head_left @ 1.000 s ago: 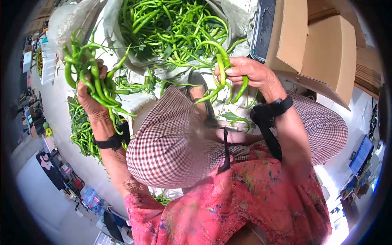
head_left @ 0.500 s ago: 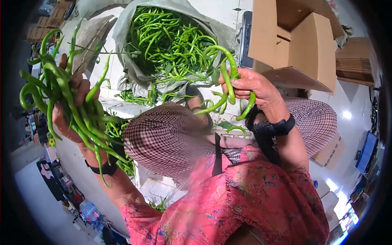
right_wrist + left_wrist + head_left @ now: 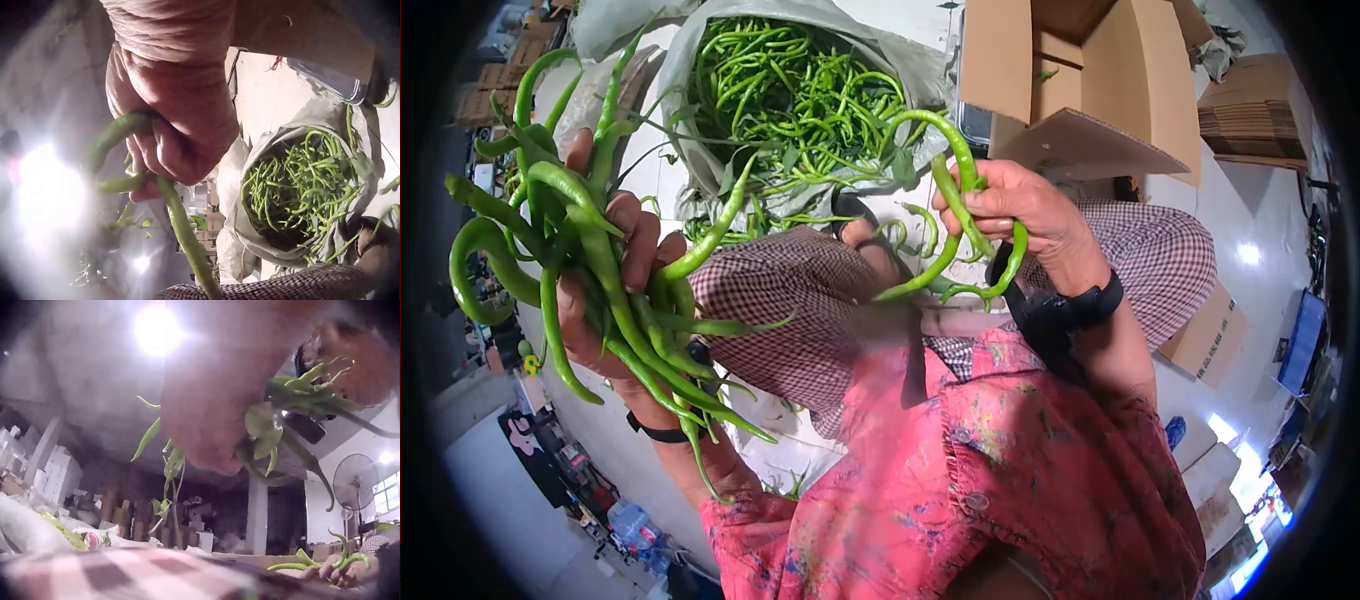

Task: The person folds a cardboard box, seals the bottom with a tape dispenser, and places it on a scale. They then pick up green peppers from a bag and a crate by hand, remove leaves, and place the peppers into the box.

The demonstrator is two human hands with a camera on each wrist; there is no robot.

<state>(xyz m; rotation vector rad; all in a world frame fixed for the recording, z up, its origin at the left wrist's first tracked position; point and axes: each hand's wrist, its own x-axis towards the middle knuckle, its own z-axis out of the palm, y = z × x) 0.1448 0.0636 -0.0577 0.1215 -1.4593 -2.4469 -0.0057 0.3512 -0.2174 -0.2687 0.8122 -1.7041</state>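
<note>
A large bunch of long green chili peppers (image 3: 615,270) is gripped in my left hand (image 3: 635,235), raised at the left of the head view. Their curled ends stick out on both sides of the fingers. My right hand (image 3: 1025,205) pinches a few curved green chili peppers (image 3: 952,150) between thumb and fingers, above the lap. In the right wrist view one long pepper (image 3: 187,237) hangs down from that fist. Beyond both hands stands an open sack (image 3: 685,75), its mouth full of more green peppers (image 3: 800,100).
An open cardboard box (image 3: 1145,80) stands at the upper right, with flattened cardboard (image 3: 1255,110) stacked beyond it. Loose peppers (image 3: 775,222) lie in front of the sack. The person's checked trouser legs (image 3: 1150,250) spread below the hands. A closed carton (image 3: 1205,335) lies at the right.
My left hand has swung left and up toward the camera with its bunch, turning slightly. The right hand keeps its peppers and has shifted little. The head view has tilted, moving the box leftward.
</note>
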